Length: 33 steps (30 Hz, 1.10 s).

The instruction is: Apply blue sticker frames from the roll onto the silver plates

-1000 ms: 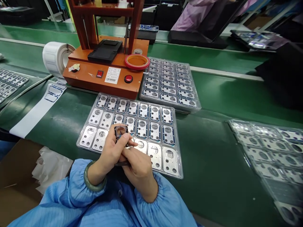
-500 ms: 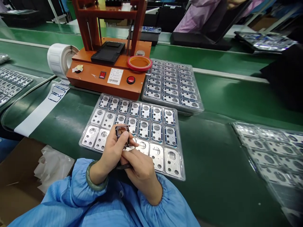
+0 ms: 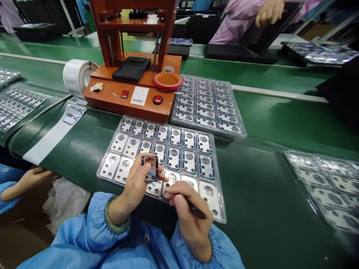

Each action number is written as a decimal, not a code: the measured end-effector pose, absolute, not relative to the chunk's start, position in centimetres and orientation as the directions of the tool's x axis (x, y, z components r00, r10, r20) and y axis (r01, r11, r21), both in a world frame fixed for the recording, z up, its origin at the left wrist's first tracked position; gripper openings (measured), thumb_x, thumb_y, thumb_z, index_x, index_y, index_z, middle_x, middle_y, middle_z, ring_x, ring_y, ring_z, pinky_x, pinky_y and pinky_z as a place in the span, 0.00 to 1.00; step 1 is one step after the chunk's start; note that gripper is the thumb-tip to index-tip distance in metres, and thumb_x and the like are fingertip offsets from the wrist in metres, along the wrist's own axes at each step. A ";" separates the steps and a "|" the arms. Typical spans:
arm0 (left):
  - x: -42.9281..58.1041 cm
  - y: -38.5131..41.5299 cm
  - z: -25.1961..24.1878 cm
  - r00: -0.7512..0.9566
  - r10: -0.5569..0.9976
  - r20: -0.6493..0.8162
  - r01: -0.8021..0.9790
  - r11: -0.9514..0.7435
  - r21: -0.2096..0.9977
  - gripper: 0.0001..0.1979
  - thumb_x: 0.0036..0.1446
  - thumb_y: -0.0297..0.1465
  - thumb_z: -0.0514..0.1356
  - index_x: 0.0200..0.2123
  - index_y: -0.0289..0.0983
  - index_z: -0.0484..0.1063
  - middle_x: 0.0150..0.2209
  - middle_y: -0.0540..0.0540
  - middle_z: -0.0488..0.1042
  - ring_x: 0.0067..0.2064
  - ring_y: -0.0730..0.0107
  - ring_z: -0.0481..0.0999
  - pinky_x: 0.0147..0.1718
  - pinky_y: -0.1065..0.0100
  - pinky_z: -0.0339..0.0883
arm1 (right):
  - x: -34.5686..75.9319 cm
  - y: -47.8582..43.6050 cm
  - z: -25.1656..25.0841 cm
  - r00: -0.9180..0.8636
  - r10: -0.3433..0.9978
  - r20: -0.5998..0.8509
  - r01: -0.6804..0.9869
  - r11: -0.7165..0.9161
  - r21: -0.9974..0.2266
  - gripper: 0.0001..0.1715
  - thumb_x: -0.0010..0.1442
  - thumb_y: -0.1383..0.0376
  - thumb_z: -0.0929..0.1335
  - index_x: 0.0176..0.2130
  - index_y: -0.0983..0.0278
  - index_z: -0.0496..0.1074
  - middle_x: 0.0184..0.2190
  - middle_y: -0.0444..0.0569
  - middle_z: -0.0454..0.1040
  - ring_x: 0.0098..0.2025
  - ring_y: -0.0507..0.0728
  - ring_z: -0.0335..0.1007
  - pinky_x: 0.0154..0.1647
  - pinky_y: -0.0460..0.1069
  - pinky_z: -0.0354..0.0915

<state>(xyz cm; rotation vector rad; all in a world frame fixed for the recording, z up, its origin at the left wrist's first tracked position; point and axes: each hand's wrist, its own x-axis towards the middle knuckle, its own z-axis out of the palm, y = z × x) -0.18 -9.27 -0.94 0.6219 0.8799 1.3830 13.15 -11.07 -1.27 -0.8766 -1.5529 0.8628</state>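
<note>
My left hand (image 3: pixel 137 186) grips a small rectangular metal plate (image 3: pixel 153 169) with a dark edge, the thumb pressed on its face. A small blue mark or strip shows near the plate's lower end. To its right, my right hand (image 3: pixel 190 216) is closed round a slim dark tool (image 3: pixel 198 211), held like a pen; its working tip is hidden or blurred by the fingers. Both hands are over the front row of a clear plastic tray (image 3: pixel 220 190) of similar silver plates, many with blue borders.
Behind the tray stands an orange press (image 3: pixel 123 101) with a red tape roll (image 3: pixel 168 80) on it. Stacked trays (image 3: pixel 235 123) lie beside the press. A label roll (image 3: pixel 75 79) trails its strip leftward. Another person's hand (image 3: pixel 35 181) is above a carton at the left.
My right hand has moved right, away from the plate, with the dark tool. The plate in my left hand has turned more face-up. Another person's hand has appeared at the left.
</note>
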 end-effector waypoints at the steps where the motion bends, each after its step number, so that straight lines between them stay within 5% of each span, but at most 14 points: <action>1: -0.2 -9.3 -1.0 -0.017 0.989 -0.149 -0.560 0.114 0.820 0.08 0.61 0.34 0.54 0.42 0.38 0.65 0.32 0.50 0.74 0.30 0.70 0.76 0.35 0.62 0.73 | 13.4 -10.9 -1.1 -0.066 0.904 0.421 0.021 0.424 -0.906 0.12 0.66 0.66 0.61 0.36 0.61 0.73 0.28 0.47 0.72 0.30 0.53 0.69 0.30 0.48 0.67; 6: -0.5 -9.7 -1.2 0.059 0.995 -0.084 -0.541 0.103 0.834 0.10 0.62 0.33 0.54 0.45 0.37 0.66 0.33 0.49 0.75 0.31 0.68 0.77 0.36 0.61 0.73 | 13.8 -9.9 0.6 0.189 0.948 0.258 -0.241 0.299 -0.923 0.19 0.66 0.55 0.61 0.33 0.60 0.76 0.31 0.47 0.76 0.34 0.54 0.74 0.29 0.48 0.71; 10: -0.6 -9.8 -1.5 0.078 0.995 -0.064 -0.521 0.095 0.848 0.10 0.63 0.33 0.54 0.46 0.36 0.66 0.34 0.49 0.76 0.31 0.69 0.77 0.36 0.63 0.73 | 13.4 -9.5 0.8 0.198 0.952 0.233 -0.301 0.286 -0.910 0.24 0.66 0.48 0.60 0.36 0.61 0.74 0.31 0.46 0.77 0.29 0.54 0.76 0.27 0.49 0.74; 16: -0.8 -9.9 -1.8 0.112 0.993 -0.032 -0.494 0.084 0.865 0.11 0.64 0.35 0.54 0.47 0.38 0.67 0.33 0.50 0.75 0.31 0.70 0.77 0.37 0.64 0.72 | 13.0 -9.5 0.0 0.174 0.921 0.348 -0.153 0.374 -0.915 0.08 0.60 0.64 0.71 0.42 0.59 0.72 0.40 0.44 0.79 0.39 0.54 0.80 0.41 0.51 0.77; 33: -1.0 -10.1 -1.6 0.154 0.988 0.013 -0.373 0.046 0.927 0.11 0.66 0.36 0.52 0.46 0.37 0.67 0.33 0.49 0.75 0.33 0.69 0.75 0.37 0.66 0.70 | 11.7 -8.8 1.0 0.146 0.906 0.397 -0.098 0.413 -0.906 0.08 0.59 0.68 0.71 0.40 0.58 0.72 0.35 0.42 0.81 0.23 0.50 0.75 0.27 0.46 0.75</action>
